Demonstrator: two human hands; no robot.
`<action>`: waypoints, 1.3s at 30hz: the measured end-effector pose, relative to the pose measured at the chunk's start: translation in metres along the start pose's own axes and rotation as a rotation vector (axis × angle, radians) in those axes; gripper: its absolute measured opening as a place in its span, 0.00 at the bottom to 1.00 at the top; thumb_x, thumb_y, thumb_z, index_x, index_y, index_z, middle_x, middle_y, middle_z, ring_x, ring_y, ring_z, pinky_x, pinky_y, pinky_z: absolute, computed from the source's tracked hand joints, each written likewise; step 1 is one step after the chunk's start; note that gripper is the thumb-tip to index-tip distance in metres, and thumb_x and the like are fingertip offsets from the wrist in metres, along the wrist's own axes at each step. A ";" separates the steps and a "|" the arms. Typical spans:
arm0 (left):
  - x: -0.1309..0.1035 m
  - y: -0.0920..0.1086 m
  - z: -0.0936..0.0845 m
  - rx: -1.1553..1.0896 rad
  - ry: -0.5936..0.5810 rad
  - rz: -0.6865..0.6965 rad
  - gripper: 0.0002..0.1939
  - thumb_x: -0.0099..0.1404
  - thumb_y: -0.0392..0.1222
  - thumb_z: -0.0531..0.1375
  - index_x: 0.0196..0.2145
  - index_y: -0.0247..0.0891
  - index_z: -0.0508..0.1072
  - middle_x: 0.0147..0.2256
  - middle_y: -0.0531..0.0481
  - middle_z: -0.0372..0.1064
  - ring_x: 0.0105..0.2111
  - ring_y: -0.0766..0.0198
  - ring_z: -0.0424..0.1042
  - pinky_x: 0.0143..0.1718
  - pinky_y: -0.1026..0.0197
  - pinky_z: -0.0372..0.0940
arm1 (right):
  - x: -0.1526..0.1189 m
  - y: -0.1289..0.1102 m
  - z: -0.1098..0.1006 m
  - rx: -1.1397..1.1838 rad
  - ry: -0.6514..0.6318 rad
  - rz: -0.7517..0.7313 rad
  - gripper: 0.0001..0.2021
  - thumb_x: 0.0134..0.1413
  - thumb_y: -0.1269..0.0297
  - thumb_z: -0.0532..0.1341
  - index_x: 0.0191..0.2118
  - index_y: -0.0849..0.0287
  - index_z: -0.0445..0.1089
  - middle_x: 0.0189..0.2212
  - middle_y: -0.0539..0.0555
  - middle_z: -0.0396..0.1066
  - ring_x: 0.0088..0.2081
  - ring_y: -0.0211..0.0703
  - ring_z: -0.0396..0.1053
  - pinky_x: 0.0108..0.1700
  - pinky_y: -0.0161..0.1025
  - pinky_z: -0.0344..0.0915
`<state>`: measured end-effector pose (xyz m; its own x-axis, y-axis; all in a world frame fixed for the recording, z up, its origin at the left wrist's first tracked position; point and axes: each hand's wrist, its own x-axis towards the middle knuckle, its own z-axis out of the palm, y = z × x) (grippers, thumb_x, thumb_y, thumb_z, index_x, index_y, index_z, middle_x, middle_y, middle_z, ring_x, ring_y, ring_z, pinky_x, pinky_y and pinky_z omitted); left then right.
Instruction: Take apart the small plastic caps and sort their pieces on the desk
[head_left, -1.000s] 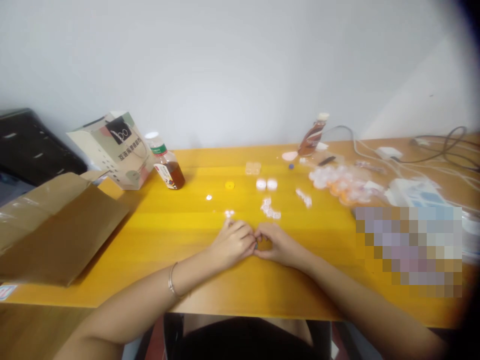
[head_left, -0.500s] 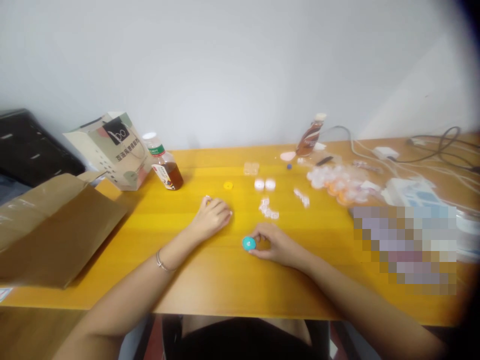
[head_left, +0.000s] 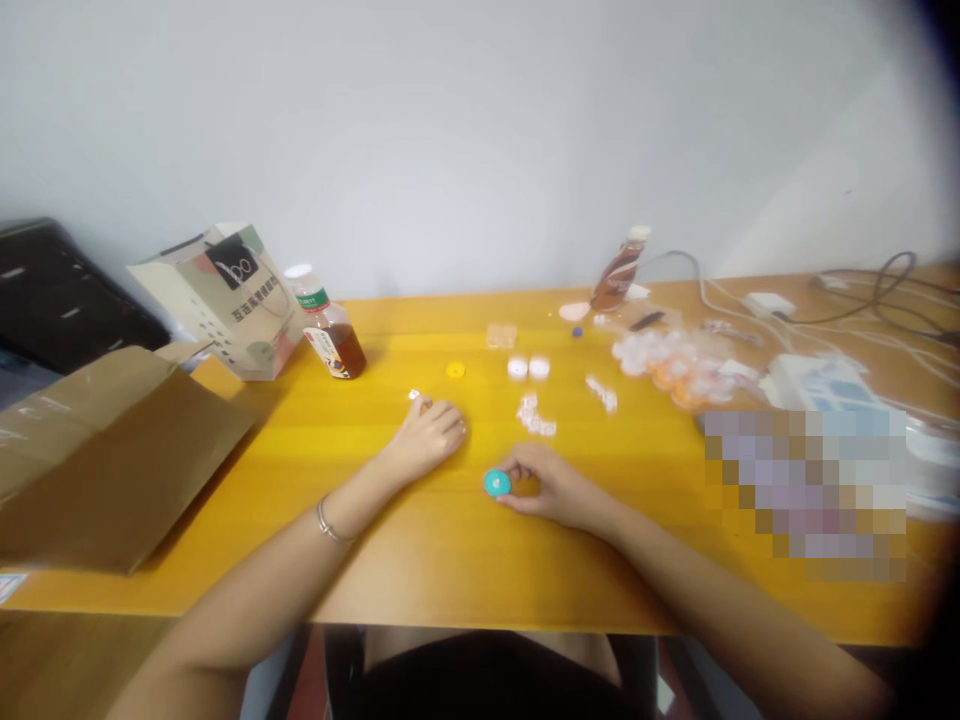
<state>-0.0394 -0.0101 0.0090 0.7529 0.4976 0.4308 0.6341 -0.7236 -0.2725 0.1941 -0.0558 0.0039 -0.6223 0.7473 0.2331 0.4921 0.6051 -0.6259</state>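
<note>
Right fingers point(head_left: 526, 456) pinch teal disc point(head_left: 495, 483) inside table edge point(head_left: 487, 623); left fingers point(head_left: 450, 425) curled, grip unclear.

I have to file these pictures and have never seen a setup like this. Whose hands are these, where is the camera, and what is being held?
There is no machine here. You are looking at a person's own two bare hands, seen from a single camera worn on that person's head, facing forward and down.

The right hand pinches a turquoise disc by its edge, above the table. The left hand is near a small white piece, its fingers curled; what may be under them is hidden.

Beyond the hands lie a yellow disc, two white discs and a cluster of white pieces, too blurred to identify. Off to the left are a bottle, a paper bag and a carton.
</note>
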 end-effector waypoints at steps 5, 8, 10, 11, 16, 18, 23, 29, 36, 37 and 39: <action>0.001 0.010 -0.011 -0.208 0.032 0.017 0.08 0.66 0.41 0.51 0.36 0.37 0.68 0.36 0.48 0.69 0.39 0.63 0.64 0.40 0.57 0.50 | 0.000 0.002 0.000 0.008 0.023 -0.015 0.07 0.45 0.65 0.63 0.30 0.59 0.64 0.26 0.49 0.62 0.29 0.37 0.61 0.34 0.35 0.58; 0.001 0.019 -0.016 -0.415 -0.029 0.095 0.09 0.66 0.44 0.52 0.38 0.38 0.68 0.37 0.49 0.69 0.39 0.64 0.64 0.40 0.59 0.52 | 0.001 0.003 0.001 0.018 0.029 -0.029 0.05 0.46 0.66 0.62 0.31 0.58 0.64 0.25 0.48 0.62 0.29 0.37 0.61 0.33 0.34 0.58; 0.002 0.024 -0.017 -0.473 -0.037 0.115 0.09 0.66 0.45 0.52 0.38 0.38 0.67 0.36 0.49 0.69 0.39 0.65 0.64 0.40 0.60 0.52 | 0.001 0.004 0.002 0.017 0.039 -0.045 0.05 0.47 0.66 0.62 0.31 0.58 0.65 0.25 0.48 0.62 0.29 0.36 0.60 0.32 0.34 0.57; 0.002 0.025 -0.017 -0.473 -0.027 0.125 0.09 0.66 0.45 0.52 0.38 0.37 0.67 0.36 0.49 0.69 0.38 0.65 0.64 0.40 0.60 0.53 | 0.001 0.004 0.002 0.015 0.047 -0.053 0.05 0.47 0.66 0.62 0.31 0.58 0.65 0.25 0.48 0.62 0.28 0.36 0.60 0.32 0.34 0.57; 0.004 0.029 -0.017 -0.349 0.010 0.247 0.08 0.67 0.39 0.50 0.36 0.36 0.67 0.35 0.50 0.70 0.39 0.65 0.65 0.40 0.59 0.53 | 0.001 0.004 0.003 0.007 0.061 -0.078 0.06 0.46 0.66 0.62 0.31 0.58 0.65 0.25 0.49 0.62 0.28 0.36 0.60 0.32 0.34 0.58; 0.004 0.029 -0.018 -0.295 0.023 0.288 0.08 0.67 0.37 0.50 0.36 0.36 0.67 0.34 0.50 0.69 0.39 0.65 0.65 0.40 0.59 0.53 | 0.001 0.004 0.002 0.006 0.057 -0.076 0.05 0.46 0.67 0.62 0.32 0.58 0.65 0.24 0.49 0.62 0.28 0.36 0.61 0.32 0.34 0.58; 0.005 0.029 -0.018 -0.221 0.058 0.343 0.08 0.67 0.35 0.49 0.35 0.35 0.67 0.33 0.50 0.69 0.39 0.65 0.66 0.40 0.60 0.55 | 0.001 0.004 0.002 0.010 0.057 -0.075 0.06 0.46 0.67 0.61 0.32 0.59 0.65 0.25 0.49 0.62 0.28 0.36 0.60 0.32 0.35 0.59; 0.004 0.030 -0.020 -0.156 0.065 0.388 0.08 0.67 0.34 0.49 0.36 0.34 0.67 0.35 0.48 0.69 0.40 0.63 0.65 0.39 0.58 0.57 | 0.002 0.004 0.003 0.022 0.068 -0.081 0.05 0.46 0.67 0.61 0.31 0.58 0.63 0.24 0.48 0.61 0.27 0.36 0.60 0.31 0.35 0.59; 0.001 0.034 -0.021 -0.090 0.041 0.428 0.07 0.66 0.33 0.50 0.38 0.33 0.67 0.34 0.47 0.68 0.37 0.63 0.65 0.36 0.59 0.58 | 0.002 0.001 0.002 0.041 0.068 -0.078 0.04 0.46 0.68 0.60 0.30 0.58 0.64 0.24 0.48 0.61 0.27 0.36 0.59 0.31 0.35 0.59; 0.001 0.034 -0.021 -0.094 0.041 0.424 0.07 0.66 0.33 0.50 0.38 0.33 0.67 0.34 0.47 0.68 0.37 0.63 0.65 0.36 0.59 0.58 | 0.002 0.001 0.002 0.042 0.068 -0.076 0.04 0.46 0.68 0.60 0.30 0.58 0.64 0.24 0.48 0.61 0.27 0.36 0.59 0.31 0.34 0.59; 0.002 0.034 -0.021 -0.109 0.038 0.415 0.07 0.66 0.34 0.50 0.38 0.33 0.67 0.34 0.46 0.67 0.37 0.63 0.65 0.35 0.59 0.58 | 0.002 0.001 0.002 0.042 0.070 -0.076 0.04 0.46 0.68 0.60 0.30 0.58 0.63 0.24 0.48 0.61 0.27 0.36 0.59 0.31 0.34 0.59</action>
<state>-0.0202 -0.0442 0.0188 0.9320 0.1367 0.3358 0.2548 -0.9059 -0.3382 0.1927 -0.0543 0.0022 -0.6117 0.7183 0.3314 0.4185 0.6494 -0.6349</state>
